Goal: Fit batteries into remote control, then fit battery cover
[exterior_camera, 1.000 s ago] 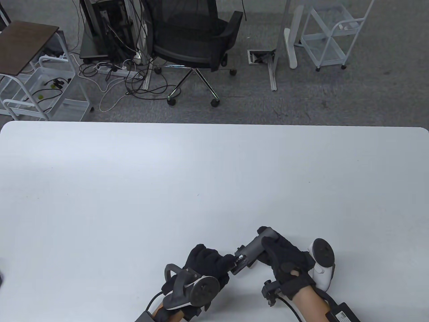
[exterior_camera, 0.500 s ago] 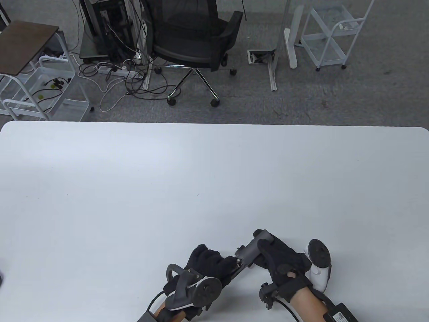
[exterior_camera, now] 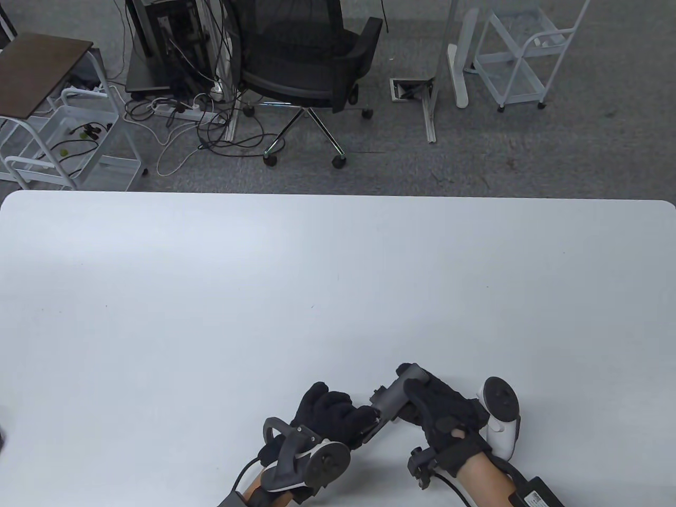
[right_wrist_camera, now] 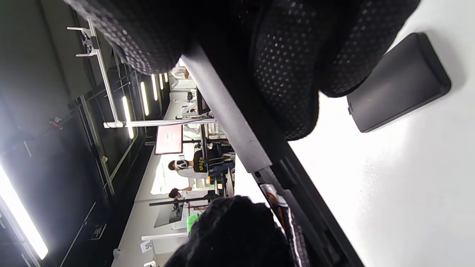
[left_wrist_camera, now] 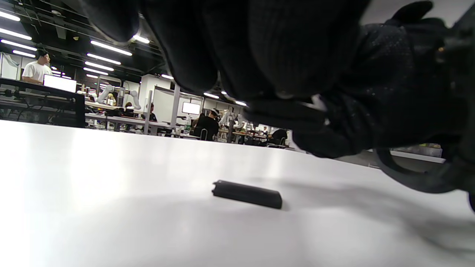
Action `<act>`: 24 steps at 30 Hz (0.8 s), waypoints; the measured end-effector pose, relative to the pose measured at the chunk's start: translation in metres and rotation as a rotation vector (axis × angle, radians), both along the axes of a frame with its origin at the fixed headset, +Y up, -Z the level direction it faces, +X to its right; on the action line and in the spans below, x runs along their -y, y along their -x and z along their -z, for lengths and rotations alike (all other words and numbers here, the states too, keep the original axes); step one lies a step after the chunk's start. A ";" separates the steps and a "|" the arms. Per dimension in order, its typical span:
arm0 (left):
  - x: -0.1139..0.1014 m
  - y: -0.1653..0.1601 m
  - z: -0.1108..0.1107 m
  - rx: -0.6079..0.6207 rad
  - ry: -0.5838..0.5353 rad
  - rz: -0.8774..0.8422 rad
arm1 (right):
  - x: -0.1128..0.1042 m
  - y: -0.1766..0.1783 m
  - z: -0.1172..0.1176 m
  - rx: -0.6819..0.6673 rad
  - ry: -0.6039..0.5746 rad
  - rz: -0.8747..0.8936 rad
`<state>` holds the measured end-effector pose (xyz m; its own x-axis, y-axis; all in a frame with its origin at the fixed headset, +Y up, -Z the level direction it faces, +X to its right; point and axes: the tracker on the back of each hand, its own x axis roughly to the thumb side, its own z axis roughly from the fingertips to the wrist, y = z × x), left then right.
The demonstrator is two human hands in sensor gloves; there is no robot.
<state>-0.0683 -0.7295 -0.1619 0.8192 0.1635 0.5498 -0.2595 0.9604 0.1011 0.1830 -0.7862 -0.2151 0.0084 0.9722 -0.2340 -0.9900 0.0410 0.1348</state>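
My right hand (exterior_camera: 439,413) grips the grey remote control (exterior_camera: 394,396) around its middle and holds it slanted just above the table; it also shows in the right wrist view (right_wrist_camera: 230,118). My left hand (exterior_camera: 338,417) is curled at the remote's lower open end, with its fingertips (right_wrist_camera: 233,230) pressing on a battery (right_wrist_camera: 277,203) that lies in the compartment. The dark battery cover (left_wrist_camera: 247,194) lies flat on the table, apart from both hands; it also shows in the right wrist view (right_wrist_camera: 397,81). In the table view the hands hide the battery.
The white table (exterior_camera: 264,296) stretches far ahead of the hands, with its front edge close below them. A black office chair (exterior_camera: 311,58), carts and cables stand on the floor beyond the far edge.
Both hands and the remote have shifted slightly left. My left fingers have closed over the remote's open end, covering the compartment contacts that showed before.
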 end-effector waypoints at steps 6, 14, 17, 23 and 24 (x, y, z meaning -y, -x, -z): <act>0.001 0.008 0.005 -0.023 0.006 -0.038 | 0.000 0.000 0.001 -0.034 -0.001 0.030; 0.007 0.011 0.010 -0.009 0.103 -0.085 | -0.002 0.000 0.001 -0.061 -0.013 0.060; 0.009 0.011 0.011 0.020 0.157 -0.121 | -0.001 0.000 0.001 -0.062 -0.009 0.066; 0.013 0.013 0.015 0.025 0.221 -0.151 | 0.001 0.004 0.000 -0.075 0.001 0.073; 0.014 0.014 0.016 0.024 0.231 -0.159 | 0.001 0.005 -0.001 -0.077 0.002 0.075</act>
<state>-0.0824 -0.7437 -0.1777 0.7602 0.4126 0.5020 -0.4089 0.9041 -0.1239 0.1780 -0.7876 -0.2145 0.0629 0.9690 -0.2391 -0.9708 0.1149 0.2103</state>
